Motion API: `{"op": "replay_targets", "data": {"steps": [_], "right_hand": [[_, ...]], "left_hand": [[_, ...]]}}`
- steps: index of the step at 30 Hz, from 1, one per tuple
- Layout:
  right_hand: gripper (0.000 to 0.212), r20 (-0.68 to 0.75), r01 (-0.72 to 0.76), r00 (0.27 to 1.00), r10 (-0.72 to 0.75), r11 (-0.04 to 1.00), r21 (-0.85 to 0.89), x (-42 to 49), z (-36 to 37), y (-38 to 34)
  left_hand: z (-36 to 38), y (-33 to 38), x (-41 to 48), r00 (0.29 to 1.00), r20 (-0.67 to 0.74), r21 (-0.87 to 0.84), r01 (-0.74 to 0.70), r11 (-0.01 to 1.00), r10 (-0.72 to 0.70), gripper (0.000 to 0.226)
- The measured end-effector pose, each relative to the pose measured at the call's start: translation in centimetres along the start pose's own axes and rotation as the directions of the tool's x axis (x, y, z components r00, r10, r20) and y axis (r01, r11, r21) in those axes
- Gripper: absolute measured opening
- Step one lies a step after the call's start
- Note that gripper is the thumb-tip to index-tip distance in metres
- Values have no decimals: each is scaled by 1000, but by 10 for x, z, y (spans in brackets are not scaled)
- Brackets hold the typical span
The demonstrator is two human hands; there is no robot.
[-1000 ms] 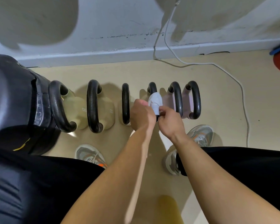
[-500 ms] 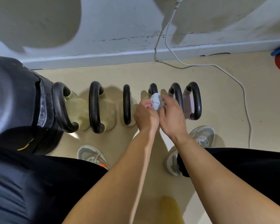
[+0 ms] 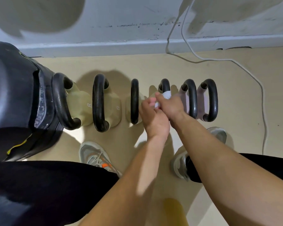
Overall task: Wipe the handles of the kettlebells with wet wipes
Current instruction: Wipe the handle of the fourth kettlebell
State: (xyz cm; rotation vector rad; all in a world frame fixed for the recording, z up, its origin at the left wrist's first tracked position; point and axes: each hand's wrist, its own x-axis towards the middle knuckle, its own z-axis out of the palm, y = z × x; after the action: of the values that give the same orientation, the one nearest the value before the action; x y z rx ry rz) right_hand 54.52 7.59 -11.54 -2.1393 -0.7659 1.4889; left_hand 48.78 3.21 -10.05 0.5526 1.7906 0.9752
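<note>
Head view, looking down.

Wet wipe (image 3: 167, 95): white, crumpled, wrapped over the black handle (image 3: 165, 84) of the fourth kettlebell from the left. A second white fold shows lower down, between the two hands.

Right hand (image 3: 172, 106): fingers curled over the wipe and the handle, gripping both. Left hand (image 3: 153, 119): fingers curled, fingertips against the lower white fold. Cannot tell whether it grips wipe or handle, as the bar there is hidden.

Kettlebells: six in a row on the beige floor (image 3: 153, 67), just off the grey skirting board (image 3: 137, 46). All handles are black, matte and scuffed.
- Left four bodies are pale yellow-green. The second kettlebell (image 3: 98, 103) is marked "8".
- Right two bodies are pale pink. The fifth handle (image 3: 192, 98) is just beside the right hand.

Surroundings:
- Black padded object (image 3: 15, 95) touches the leftmost handle.
- White cable (image 3: 252, 74) trails down the wall and across the floor at right.
- Two grey shoes (image 3: 95, 156) stand near the row.
</note>
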Motion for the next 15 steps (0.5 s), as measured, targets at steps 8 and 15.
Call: {"op": "replay_targets", "data": {"steps": [8,15], "right_hand": [[43,-8,-97,995,98,994,50,26,2,-31],[37,-16,-19,1000,20,999,51,15,0,-17]], "left_hand": [[-2,-32,-13,994,61,225,-97,969,86,23],[-13,-47,-2,952,303,531,-207,822,44,34]]}}
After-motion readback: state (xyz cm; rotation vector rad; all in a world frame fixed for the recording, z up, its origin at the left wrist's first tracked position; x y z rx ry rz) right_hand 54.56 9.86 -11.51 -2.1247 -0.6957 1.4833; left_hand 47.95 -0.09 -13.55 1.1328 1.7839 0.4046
